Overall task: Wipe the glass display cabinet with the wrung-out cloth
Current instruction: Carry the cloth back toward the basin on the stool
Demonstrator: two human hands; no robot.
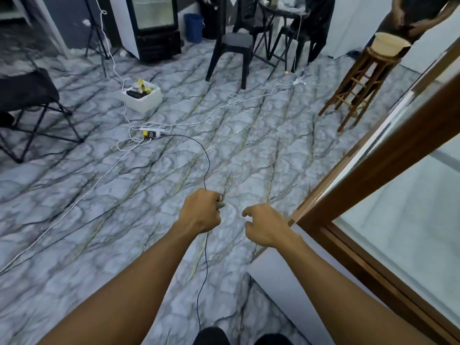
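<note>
The glass display cabinet [388,185] with its brown wooden frame fills the right side of the head view; its glass top and side panes show pale reflections. My left hand [201,211] is held out over the floor, closed around a small grey object from which a thin black cable [206,160] runs. My right hand [263,225] hovers just left of the cabinet's near corner, fingers curled and apart, holding nothing. No cloth is visible.
White cables and a power strip [152,131] lie across the marble-patterned floor. A white box [142,95], black chairs [232,49], a wooden stool [366,78], a blue bin [193,27] and a glass-door fridge [154,26] stand further back. A person's arm [420,18] appears top right.
</note>
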